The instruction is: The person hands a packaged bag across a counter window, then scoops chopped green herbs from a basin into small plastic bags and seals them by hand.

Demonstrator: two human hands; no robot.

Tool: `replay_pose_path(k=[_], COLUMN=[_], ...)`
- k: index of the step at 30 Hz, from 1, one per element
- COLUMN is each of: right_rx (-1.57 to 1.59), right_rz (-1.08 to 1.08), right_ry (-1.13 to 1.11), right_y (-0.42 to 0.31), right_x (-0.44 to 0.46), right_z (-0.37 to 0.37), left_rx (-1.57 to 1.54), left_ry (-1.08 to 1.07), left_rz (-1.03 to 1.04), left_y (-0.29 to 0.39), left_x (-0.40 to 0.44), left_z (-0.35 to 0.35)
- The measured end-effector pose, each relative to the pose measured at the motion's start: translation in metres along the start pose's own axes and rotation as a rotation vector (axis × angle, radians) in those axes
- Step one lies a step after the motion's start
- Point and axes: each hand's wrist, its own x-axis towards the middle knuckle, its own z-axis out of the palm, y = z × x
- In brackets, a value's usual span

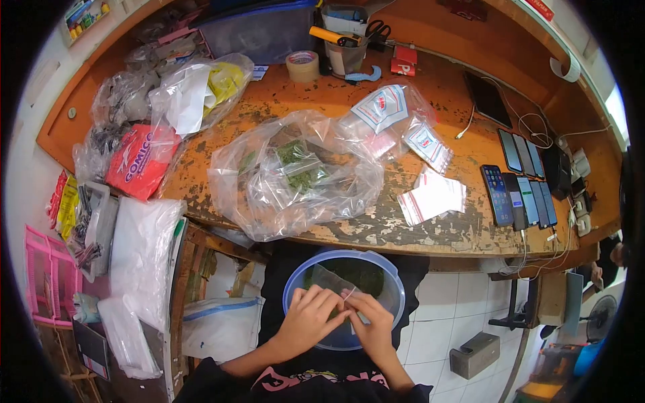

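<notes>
A round tub [396, 282] with a pale blue rim sits at the person's lap, with dark green material inside. Over it, my left hand [311, 316] and my right hand [368, 321] meet, fingers closed on a small clear plastic bag [332, 283]. On the desk above lies a large open clear bag [235, 195] holding small packets of green material [302, 168]. To its right are packs of small zip bags [379, 107] and loose flat bags with red stripes [430, 198].
Several phones [497, 195] with cables line the desk's right side. Tape [302, 66], a cup of tools [346, 54] and a blue-lidded bin [259, 33] stand at the back. Plastic bags and a red bag [141, 161] crowd the left. A grey block [475, 356] rests on the floor.
</notes>
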Motion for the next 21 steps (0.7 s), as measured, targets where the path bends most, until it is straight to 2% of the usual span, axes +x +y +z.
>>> replay_pose_path(k=[2,3,6,8,10,13,18,20,21], right_rx=[0.235,0.283,0.380,0.317,0.104,0.027,0.082,0.275,0.276], right_rz=[0.144,0.180,0.274,0.206,0.128,0.031,0.010,0.243,0.245], right_ry=[-0.122,-0.175,-0.229,-0.300,-0.350,-0.325,-0.341,-0.312,-0.314], right_y=[0.004,0.010,-0.002,-0.004,-0.008,-0.009,-0.004,0.005,0.013], right_x=[0.004,0.001,0.008,0.012,0.014,0.017,0.022,0.019,0.016], right_z=[-0.005,-0.007,-0.013,-0.016,-0.017,-0.015,-0.007,0.001,0.009], left_rx=[-0.083,-0.164,-0.114,-0.120,-0.115,-0.111,-0.171,-0.397,-0.462], left_ry=[0.008,0.021,-0.057,-0.089,-0.085,-0.094,-0.069,0.034,0.059], left_rz=[0.038,0.083,0.152,0.133,0.125,0.098,0.006,-0.198,-0.245], left_y=[-0.009,-0.013,-0.016,-0.020,-0.022,-0.024,-0.031,-0.039,-0.042], left_x=[-0.003,-0.004,0.000,-0.003,-0.005,-0.005,-0.012,-0.017,-0.021], left_z=[-0.007,-0.010,-0.023,-0.020,-0.015,-0.016,-0.017,-0.020,-0.025])
